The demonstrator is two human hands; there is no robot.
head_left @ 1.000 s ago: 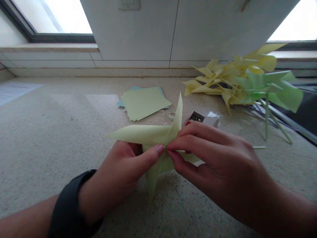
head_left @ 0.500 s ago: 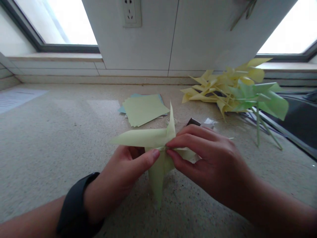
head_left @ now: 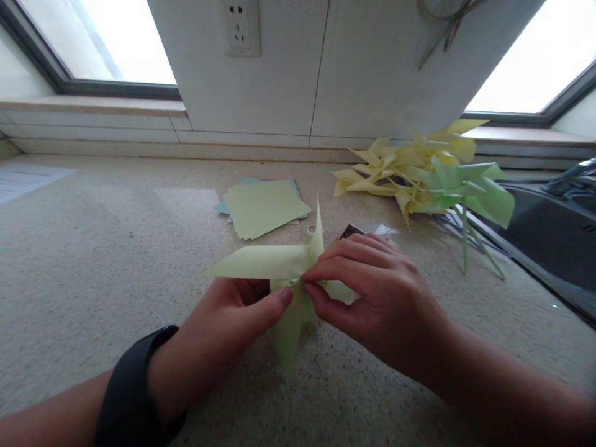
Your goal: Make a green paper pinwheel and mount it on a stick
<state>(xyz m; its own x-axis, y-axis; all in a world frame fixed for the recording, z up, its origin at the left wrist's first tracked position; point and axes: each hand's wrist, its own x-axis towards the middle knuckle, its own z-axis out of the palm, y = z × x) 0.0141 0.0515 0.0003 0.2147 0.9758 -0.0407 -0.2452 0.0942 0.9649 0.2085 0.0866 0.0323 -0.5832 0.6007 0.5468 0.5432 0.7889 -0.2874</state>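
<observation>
A pale yellow-green paper pinwheel (head_left: pixel 274 264) is held just above the speckled countertop (head_left: pixel 93 267). My left hand (head_left: pixel 223 335) grips it from below and the left, thumb tip at its centre. My right hand (head_left: pixel 372 295) pinches the centre from the right with thumb and forefinger. Its blades point left, up and down; the right blade is mostly hidden by my right hand. A black band sits on my left wrist (head_left: pixel 130 391).
A stack of pale green and blue paper squares (head_left: pixel 263 208) lies behind the pinwheel. A heap of finished yellow and green pinwheels on sticks (head_left: pixel 428 177) lies at the back right. A small dark box (head_left: pixel 351 231) peeks out behind my right hand. A dark sink (head_left: pixel 549 236) is at right.
The view has tilted up and shifted slightly. My hands keep pinching the pinwheel's centre, and my left thumb has slid a little lower and away from it.
</observation>
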